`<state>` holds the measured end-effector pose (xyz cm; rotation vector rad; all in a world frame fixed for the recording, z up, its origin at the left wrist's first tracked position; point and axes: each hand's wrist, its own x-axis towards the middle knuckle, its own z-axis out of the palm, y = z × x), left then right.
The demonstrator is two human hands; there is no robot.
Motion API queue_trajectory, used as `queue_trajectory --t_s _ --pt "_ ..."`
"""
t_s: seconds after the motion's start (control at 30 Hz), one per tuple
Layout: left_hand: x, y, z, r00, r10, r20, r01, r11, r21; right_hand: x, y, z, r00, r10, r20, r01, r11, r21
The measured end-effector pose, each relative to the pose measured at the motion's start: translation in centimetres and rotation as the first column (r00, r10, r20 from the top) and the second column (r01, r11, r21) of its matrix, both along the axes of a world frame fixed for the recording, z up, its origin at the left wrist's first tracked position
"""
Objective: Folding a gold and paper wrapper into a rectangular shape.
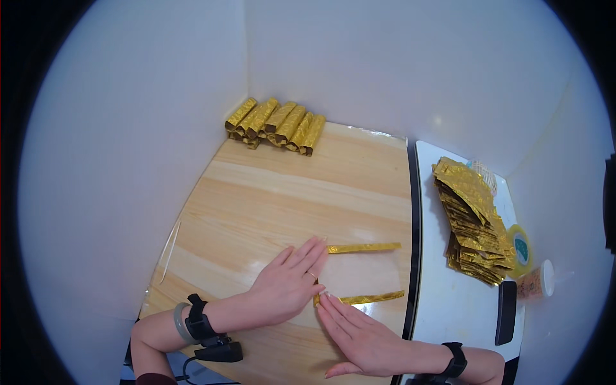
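A pale sheet [366,273] lies on the wooden tabletop, with a gold foil strip [364,248] along its far edge and another gold strip [372,298] along its near edge. A bit of gold also shows at its left side, between my hands. My left hand [285,282] lies flat over the sheet's left end, fingers stretched out. Just below it, my right hand [359,333] presses its straight fingertips on the near left corner, thumb apart. Neither hand grips anything. The fingers hide most of the left edge.
Several folded gold foil tubes [276,125] are piled in the far left corner. On the white surface at right lie a stack of gold foil sheets [471,221], a tape roll [520,250], a lidded cup [538,280] and a dark phone-like slab [506,313]. White walls surround the table.
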<state>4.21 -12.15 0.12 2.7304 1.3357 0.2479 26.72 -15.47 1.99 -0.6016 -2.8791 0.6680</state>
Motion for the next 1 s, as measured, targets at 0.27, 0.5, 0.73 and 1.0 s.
queue_trajectory --t_s 0.27,0.5,0.73,1.0 --pt "0.4 -0.4 -0.5 1.000 0.000 0.026 0.002 0.996 -0.092 0.4 1.5 1.2 0.982 -0.165 -0.096 0.158 0.985 -0.073" --pt "1.0 -0.1 1.1 0.971 -0.008 -0.240 -0.047 0.973 -0.225 -3.1 4.2 -1.5 0.951 -0.299 -0.081 0.310 0.918 0.247" --pt "0.5 -0.3 -0.1 1.000 0.002 0.006 -0.002 0.989 -0.150 -0.7 5.4 -1.8 0.903 -0.413 0.119 0.363 0.881 0.304" --pt "0.4 -0.3 -0.1 0.999 0.000 -0.036 -0.003 0.996 -0.087 3.4 6.0 -1.3 0.824 -0.537 0.181 0.458 0.819 0.344"
